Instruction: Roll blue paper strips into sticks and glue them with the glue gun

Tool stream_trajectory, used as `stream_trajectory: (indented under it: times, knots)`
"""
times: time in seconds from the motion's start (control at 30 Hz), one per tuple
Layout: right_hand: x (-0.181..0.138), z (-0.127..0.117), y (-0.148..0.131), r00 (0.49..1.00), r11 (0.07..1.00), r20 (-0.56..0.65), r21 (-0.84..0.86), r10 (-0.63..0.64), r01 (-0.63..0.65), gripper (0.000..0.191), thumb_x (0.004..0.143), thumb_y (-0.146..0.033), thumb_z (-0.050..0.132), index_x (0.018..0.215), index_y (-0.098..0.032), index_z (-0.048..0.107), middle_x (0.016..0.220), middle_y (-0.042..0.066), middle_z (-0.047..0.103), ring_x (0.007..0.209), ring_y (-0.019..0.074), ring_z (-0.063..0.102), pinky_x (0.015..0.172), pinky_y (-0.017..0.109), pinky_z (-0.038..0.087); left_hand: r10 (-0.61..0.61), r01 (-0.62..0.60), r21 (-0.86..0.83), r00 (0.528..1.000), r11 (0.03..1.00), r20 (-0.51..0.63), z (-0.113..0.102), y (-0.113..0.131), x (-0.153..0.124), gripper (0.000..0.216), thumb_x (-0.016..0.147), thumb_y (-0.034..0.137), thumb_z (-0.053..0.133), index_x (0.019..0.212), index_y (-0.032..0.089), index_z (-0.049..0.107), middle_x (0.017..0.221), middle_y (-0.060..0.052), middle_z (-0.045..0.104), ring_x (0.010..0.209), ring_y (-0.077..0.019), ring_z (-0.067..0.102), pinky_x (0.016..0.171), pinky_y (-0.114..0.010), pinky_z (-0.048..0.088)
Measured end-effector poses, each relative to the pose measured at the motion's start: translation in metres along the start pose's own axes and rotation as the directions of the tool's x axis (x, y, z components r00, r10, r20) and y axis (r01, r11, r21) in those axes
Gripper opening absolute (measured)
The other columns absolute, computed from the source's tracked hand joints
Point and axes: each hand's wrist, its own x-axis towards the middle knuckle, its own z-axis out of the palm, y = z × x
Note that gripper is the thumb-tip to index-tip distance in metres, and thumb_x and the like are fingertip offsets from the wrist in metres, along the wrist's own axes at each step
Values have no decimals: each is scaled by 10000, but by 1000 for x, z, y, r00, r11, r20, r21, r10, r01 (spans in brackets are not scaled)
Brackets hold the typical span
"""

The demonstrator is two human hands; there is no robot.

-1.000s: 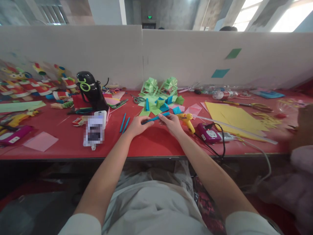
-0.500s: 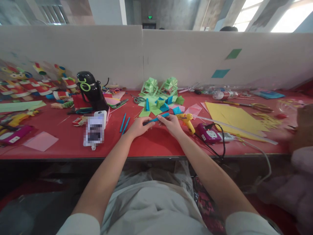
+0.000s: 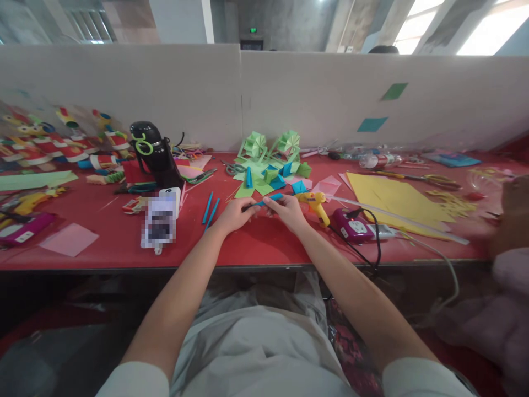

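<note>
Both hands grip one narrow blue paper roll (image 3: 261, 203) just above the red table (image 3: 256, 248). My left hand (image 3: 237, 214) is closed around its left end, and my right hand (image 3: 289, 210) pinches it farther right. The fingers cover parts of the roll. Left of my left hand lie two thin blue paper sticks (image 3: 208, 207). Behind the hands are blue and green folded paper pieces (image 3: 270, 176), with two light green paper shapes (image 3: 255, 144) standing farther back. A yellow glue gun (image 3: 316, 205) rests close to my right hand.
A purple power socket (image 3: 351, 225) with cables sits on the right, beside yellow paper sheets (image 3: 392, 198). At left are a phone (image 3: 161, 218), a black bottle (image 3: 155, 151) and pink paper (image 3: 70, 239). Scissors (image 3: 232, 167) lie behind. A white partition (image 3: 165, 82) borders the table's back.
My right hand has shifted slightly left along the blue paper roll, and less of the roll's right end shows. My left hand has hardly moved.
</note>
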Motion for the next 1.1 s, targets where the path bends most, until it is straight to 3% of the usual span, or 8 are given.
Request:
stream_trajectory:
  times: [0.37,0.57,0.7,0.9,1.0,1.1]
  knots:
    - [0,0,1,999,999,33,-46,-24,26,469,667,-642,803,647,-185,696,582,26,675,504,141,584,505,278,488,-12,13,-28,999,1000,31,0,1,1,310,911,465,600,862,174,697,768,-32,709,617,-148,622,619,-261,500]
    - [-2,1,-3,999,999,-8,9,-37,37,466,634,-629,833,699,-186,703,574,4,655,517,130,578,547,279,512,-26,26,51,1000,998,-11,-3,7,0,355,936,452,554,748,175,670,649,0,656,503,-114,529,565,-251,429]
    - [-3,0,-4,999,999,1,-26,-35,35,475,655,-643,814,643,-186,684,561,16,653,497,131,564,516,280,497,-30,30,14,999,999,21,-3,7,-1,322,920,454,573,805,175,683,726,-13,693,529,-121,542,567,-255,432]
    - [0,-1,1,1000,1000,26,14,-8,8,466,661,-631,814,703,-183,695,618,20,676,546,141,600,575,291,531,-19,22,115,1000,993,-23,-4,3,0,350,940,448,534,740,185,646,634,5,619,582,-148,560,599,-262,419]
    - [1,-2,8,999,998,30,-48,-42,44,508,684,-657,783,870,-188,728,745,44,720,645,184,660,647,337,572,7,22,214,991,977,-132,-9,0,2,338,949,417,512,710,197,605,671,-13,629,685,-178,592,664,-275,427]
    - [1,-3,15,979,926,67,-319,-192,203,583,806,-649,677,1159,-186,705,1064,130,748,964,274,708,875,435,575,-58,190,318,923,929,-381,-18,-8,3,313,976,370,448,771,201,613,738,-51,662,740,-215,614,696,-306,439]
